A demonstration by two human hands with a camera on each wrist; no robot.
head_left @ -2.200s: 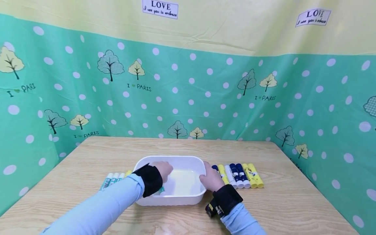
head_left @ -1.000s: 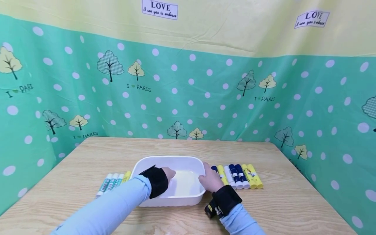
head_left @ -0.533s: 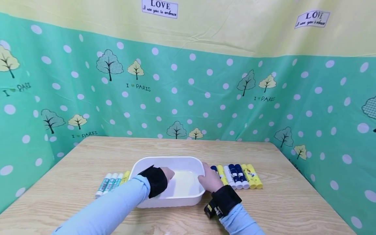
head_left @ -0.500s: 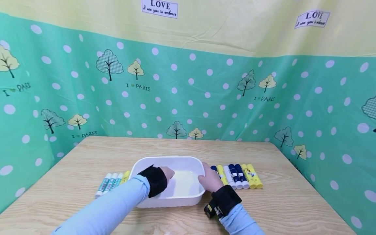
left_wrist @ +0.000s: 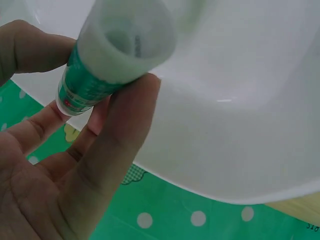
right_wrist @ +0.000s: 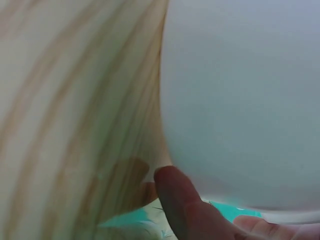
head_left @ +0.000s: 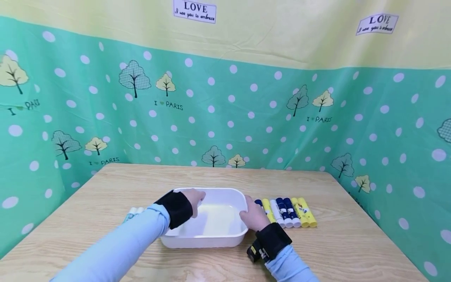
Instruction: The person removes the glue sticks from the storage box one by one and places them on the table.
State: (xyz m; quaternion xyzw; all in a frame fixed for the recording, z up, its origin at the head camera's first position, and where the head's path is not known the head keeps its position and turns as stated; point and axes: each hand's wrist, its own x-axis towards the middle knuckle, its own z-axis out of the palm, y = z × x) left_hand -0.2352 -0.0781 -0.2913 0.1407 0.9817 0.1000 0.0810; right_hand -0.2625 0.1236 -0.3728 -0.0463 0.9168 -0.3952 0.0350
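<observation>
A white plastic basin (head_left: 211,241) sits on the table in front of me. My left hand (head_left: 192,200) is over the basin's left part. In the left wrist view it pinches a green-and-white glue stick (left_wrist: 87,75) between thumb and fingers, with a hollow-looking white end towards the camera. The head view hides this stick behind the hand. My right hand (head_left: 254,214) grips the basin's right rim; in the right wrist view, a finger (right_wrist: 177,197) lies by its white outer wall. Several teal-and-white glue sticks (head_left: 132,214) lie left of the basin, mostly hidden by my left arm.
To the right of the basin, several yellow, navy and white glue sticks (head_left: 290,211) lie in a row, close to my right hand. The wooden table (head_left: 352,243) ends at a green polka-dot curtain (head_left: 225,117) behind and at both sides.
My left hand has risen from deeper in the basin and shifted slightly left and away from me. Its sleeve now covers more of the left row. The right hand stays on the rim.
</observation>
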